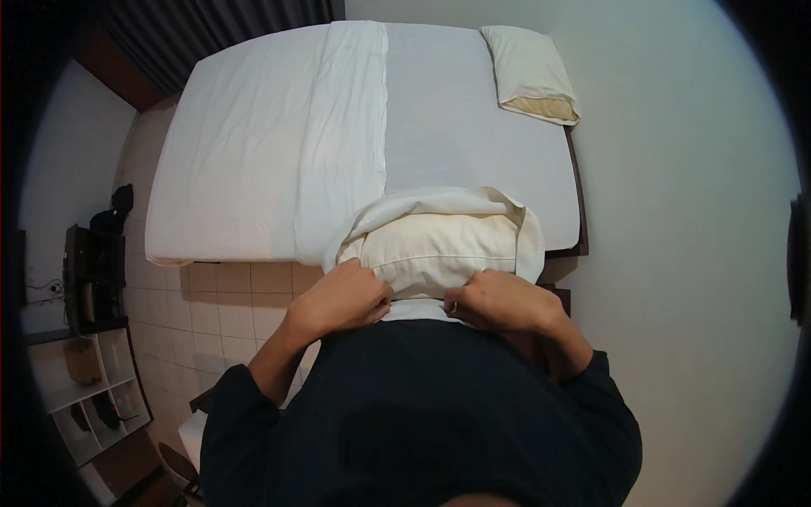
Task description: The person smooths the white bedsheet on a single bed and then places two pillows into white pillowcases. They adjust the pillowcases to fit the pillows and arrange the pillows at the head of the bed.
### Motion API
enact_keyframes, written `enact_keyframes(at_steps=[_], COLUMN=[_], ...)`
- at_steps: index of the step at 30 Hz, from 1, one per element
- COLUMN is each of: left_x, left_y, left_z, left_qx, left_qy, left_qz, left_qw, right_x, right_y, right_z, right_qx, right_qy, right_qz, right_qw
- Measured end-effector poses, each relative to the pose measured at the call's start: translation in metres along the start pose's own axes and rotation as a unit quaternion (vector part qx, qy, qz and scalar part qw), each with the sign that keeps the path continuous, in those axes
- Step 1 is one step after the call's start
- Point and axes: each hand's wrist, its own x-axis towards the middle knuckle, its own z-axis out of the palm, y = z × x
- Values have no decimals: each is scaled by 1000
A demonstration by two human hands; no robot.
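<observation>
A cream pillow (439, 245) is pressed against my chest, half inside a white pillowcase (422, 203) that wraps over its far end and sides. My left hand (342, 297) grips the near left edge of the pillow and case. My right hand (498, 300) grips the near right edge. Both hands are closed on the fabric, close together above my dark sweater.
A bed (253, 152) with a white sheet and a folded white duvet (346, 127) stands ahead. A second pillow (532, 72) lies at its far right corner by the wall. Tiled floor (228, 304) runs left of me; a white shelf unit (93, 380) stands at the lower left.
</observation>
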Motion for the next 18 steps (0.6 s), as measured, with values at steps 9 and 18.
enact_keyframes(at_steps=[9, 18], left_x=[-20, -15], left_y=[-5, -15], left_z=[-63, -81], left_qx=[-222, -282], left_qy=[163, 99], left_qz=[54, -58], left_qw=[960, 952], right_x=[16, 11], right_y=[-14, -2], right_z=[-31, -38], right_qx=[18, -51], right_qy=[116, 119], right_qz=[-28, 29], right_qw=[993, 991])
